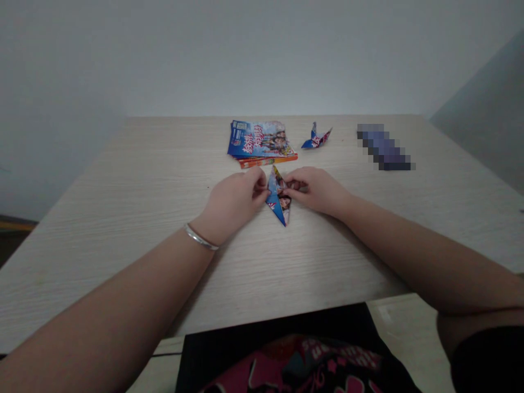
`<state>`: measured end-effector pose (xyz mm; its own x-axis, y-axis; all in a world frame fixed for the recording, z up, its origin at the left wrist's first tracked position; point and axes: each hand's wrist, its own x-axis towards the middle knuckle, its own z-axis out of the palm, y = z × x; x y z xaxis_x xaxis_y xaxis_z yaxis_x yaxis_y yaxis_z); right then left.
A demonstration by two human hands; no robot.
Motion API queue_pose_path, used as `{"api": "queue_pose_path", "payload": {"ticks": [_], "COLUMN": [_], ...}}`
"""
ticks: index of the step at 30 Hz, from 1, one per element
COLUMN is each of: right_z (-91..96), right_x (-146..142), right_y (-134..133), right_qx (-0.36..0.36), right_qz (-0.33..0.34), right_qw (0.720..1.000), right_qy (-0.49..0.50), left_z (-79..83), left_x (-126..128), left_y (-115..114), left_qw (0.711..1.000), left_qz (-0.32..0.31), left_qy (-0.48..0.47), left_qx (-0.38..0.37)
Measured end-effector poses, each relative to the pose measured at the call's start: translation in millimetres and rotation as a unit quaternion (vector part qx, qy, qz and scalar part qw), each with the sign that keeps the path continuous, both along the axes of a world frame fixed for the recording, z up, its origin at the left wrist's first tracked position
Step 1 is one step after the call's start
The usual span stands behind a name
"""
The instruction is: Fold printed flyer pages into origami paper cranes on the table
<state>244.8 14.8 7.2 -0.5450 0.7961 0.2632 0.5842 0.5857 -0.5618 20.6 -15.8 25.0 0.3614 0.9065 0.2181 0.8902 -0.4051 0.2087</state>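
Note:
A diamond-shaped piece of folded paper (277, 203), printed in blue with pictures, is held between both hands above the middle of the table. My left hand (239, 196) pinches its left edge between thumb and fingers; a silver bangle circles that wrist. On the opposite edge, my right hand (317, 190) grips the paper with its thumb on top and fingers curled behind. One point of the paper faces me and another points away.
Behind my hands lies a stack of printed leaflets (260, 139). A folded paper crane (317, 137) sits to its right, and a blurred dark rectangular object (383, 147) lies farther right. The pale wooden table (143, 158) meets a wall at its back edge.

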Motion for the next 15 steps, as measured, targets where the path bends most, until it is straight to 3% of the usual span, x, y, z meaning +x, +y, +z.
{"api": "queue_pose_path", "payload": {"ticks": [4,10,15], "right_z": [-2.8,-2.8,-1.1], "right_x": [-9.3,-11.8,-6.9], "right_y": [-3.1,-1.0,-0.6], "right_qx": [-0.057,0.047,0.113], "right_qz": [-0.082,-0.041,-0.053], "right_qw": [0.994,0.997,0.984], "right_qy": [0.051,-0.043,-0.125], "left_z": [-0.6,-1.2,1.2], "left_x": [1.6,2.7,3.4], "left_y": [-1.4,-2.6,-5.7], "left_qw": [0.998,0.997,0.995], "left_qz": [-0.043,-0.069,-0.089], "left_qy": [0.039,0.039,0.056], "left_qx": [0.013,0.015,-0.004]}}
